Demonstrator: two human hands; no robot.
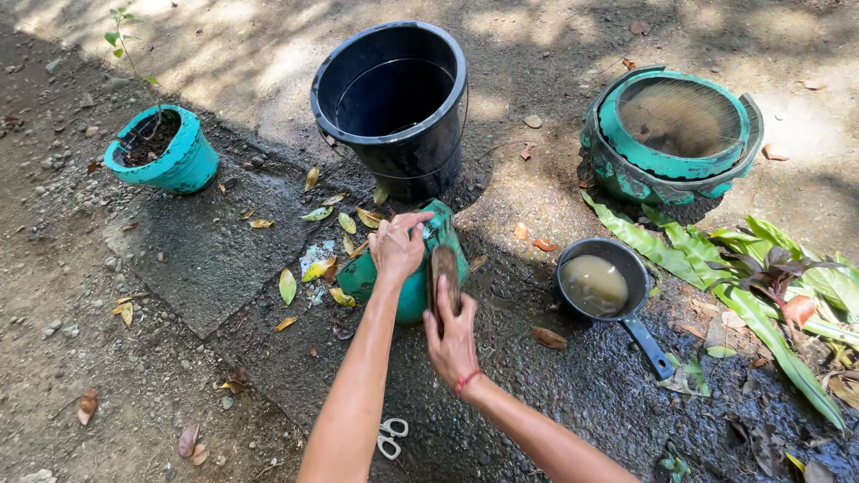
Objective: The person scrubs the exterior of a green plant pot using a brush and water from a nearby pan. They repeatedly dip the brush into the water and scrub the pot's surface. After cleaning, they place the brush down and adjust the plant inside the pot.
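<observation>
A person crouches over wet ground, the left hand (396, 246) curled over the top of a green pot (412, 291) lying on its side, steadying it. The right hand (452, 335), a red band at the wrist, is closed around a brown brush (445, 273) pressed flat against the pot's side. Just behind the pot stands a black bucket (394, 107) holding a little water. To the right, a dark dipper (604, 286) with a long handle sits full of murky water, near a round green container (671, 134) topped with wire mesh. A small teal planter (183, 161) with a seedling stands well apart at the left. White-handled scissors (390, 438) lie on the ground between the forearms, among scattered yellow leaves (288, 286).
</observation>
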